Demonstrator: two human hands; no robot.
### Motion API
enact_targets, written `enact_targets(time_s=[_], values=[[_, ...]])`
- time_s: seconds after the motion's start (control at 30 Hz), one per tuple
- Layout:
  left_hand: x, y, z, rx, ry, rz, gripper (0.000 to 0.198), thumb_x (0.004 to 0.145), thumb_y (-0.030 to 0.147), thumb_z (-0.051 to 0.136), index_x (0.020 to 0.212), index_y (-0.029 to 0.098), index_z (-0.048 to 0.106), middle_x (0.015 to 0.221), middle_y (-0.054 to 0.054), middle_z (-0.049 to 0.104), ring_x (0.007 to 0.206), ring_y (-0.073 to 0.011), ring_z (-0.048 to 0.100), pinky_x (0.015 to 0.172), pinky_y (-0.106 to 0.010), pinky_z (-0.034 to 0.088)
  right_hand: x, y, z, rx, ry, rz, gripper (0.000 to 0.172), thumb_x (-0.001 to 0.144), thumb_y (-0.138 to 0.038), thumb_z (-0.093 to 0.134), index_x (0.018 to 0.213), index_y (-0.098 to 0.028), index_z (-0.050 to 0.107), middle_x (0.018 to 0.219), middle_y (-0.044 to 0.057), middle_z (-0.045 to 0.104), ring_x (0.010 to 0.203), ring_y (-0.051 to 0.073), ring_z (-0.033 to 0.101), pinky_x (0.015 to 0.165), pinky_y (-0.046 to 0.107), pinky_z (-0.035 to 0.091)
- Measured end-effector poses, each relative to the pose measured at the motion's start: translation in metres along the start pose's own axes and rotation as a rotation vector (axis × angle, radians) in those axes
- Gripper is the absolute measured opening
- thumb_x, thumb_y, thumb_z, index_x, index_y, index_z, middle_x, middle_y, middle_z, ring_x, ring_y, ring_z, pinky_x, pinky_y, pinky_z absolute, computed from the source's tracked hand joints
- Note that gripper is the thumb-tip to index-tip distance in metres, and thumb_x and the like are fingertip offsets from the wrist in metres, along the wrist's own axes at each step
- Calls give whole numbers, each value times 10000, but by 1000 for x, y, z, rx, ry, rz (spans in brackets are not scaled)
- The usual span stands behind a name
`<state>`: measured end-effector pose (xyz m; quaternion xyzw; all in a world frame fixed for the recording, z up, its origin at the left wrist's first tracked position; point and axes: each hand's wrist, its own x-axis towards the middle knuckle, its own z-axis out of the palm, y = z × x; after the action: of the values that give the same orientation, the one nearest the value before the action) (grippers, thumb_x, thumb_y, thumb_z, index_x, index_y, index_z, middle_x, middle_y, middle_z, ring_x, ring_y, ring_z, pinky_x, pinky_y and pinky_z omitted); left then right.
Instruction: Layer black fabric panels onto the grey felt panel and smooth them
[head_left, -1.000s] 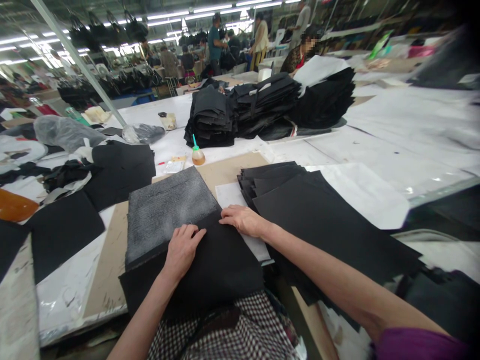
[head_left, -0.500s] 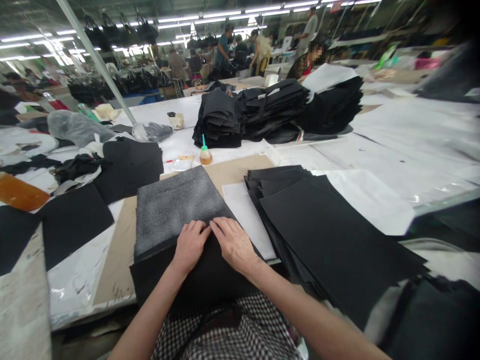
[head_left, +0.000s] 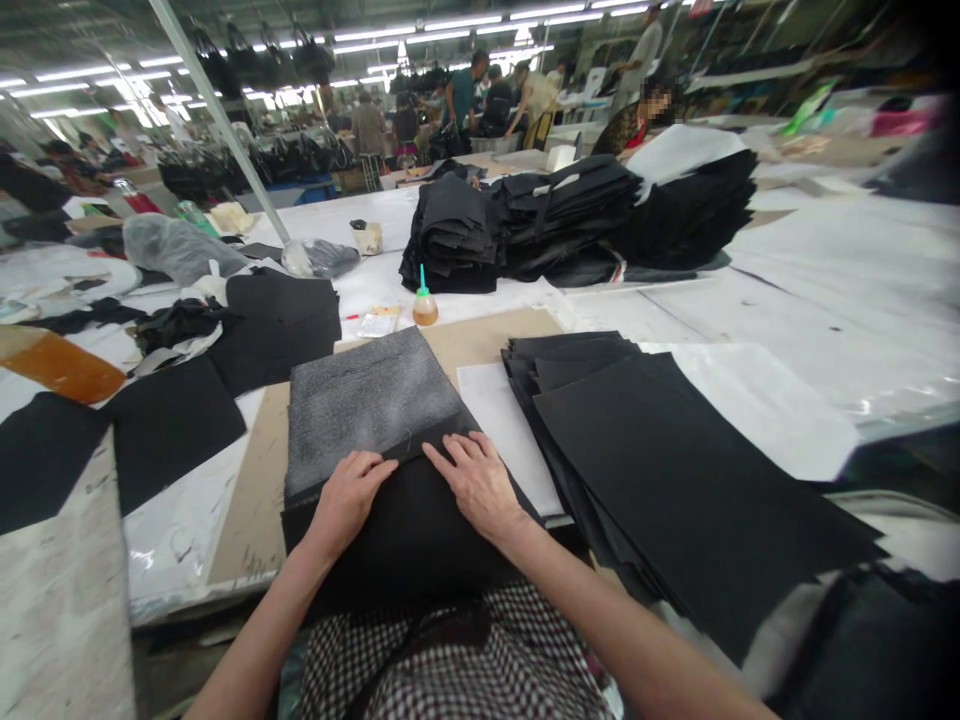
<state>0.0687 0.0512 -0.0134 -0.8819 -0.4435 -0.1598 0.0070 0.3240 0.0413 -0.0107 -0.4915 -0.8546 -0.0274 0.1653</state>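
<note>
A black fabric panel lies in front of me, its far edge turned over into a narrow fold. Its near part hangs toward my checked clothing. Beyond the fold shows a grey, speckled, textured surface on the same stack. My left hand rests on the left part of the fold, thumb stretched out along it and away from the fingers. My right hand lies on the right part, its fingers spread and pressing down. A loose thread sticks up between the hands. The fabric's underside is hidden.
Black sheets lie fanned at my right. A small glue bottle with a green nozzle stands behind the work. Further back sit bundled black pieces. At left are black cut pieces and an orange-brown container. Several people work behind.
My hands have moved apart along the fold: the left slid leftward, and the right has spread its fingers. More of the folded strip shows between them. The view has shifted slightly left.
</note>
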Motion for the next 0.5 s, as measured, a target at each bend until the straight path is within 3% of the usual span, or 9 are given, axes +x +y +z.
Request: enact_targets(time_s=[0.33, 0.5], values=[[-6, 5, -13, 202, -37, 90, 377, 975, 127, 456, 1321, 234, 560, 1059, -86, 590, 936, -223, 531, 800, -362, 414, 7, -4, -5, -54, -6, -24, 444, 935, -100, 489, 1356, -217, 563, 1253, 145, 588, 1192, 297, 495, 1089, 537, 293], [-5, 9, -16, 221, -40, 98, 341, 998, 161, 424, 1305, 221, 557, 1035, -81, 590, 934, -214, 536, 819, -364, 422, 19, -33, 1, -21, 54, -72, 386, 952, -101, 469, 1323, -137, 566, 1386, 160, 498, 1267, 303, 422, 1089, 498, 324]])
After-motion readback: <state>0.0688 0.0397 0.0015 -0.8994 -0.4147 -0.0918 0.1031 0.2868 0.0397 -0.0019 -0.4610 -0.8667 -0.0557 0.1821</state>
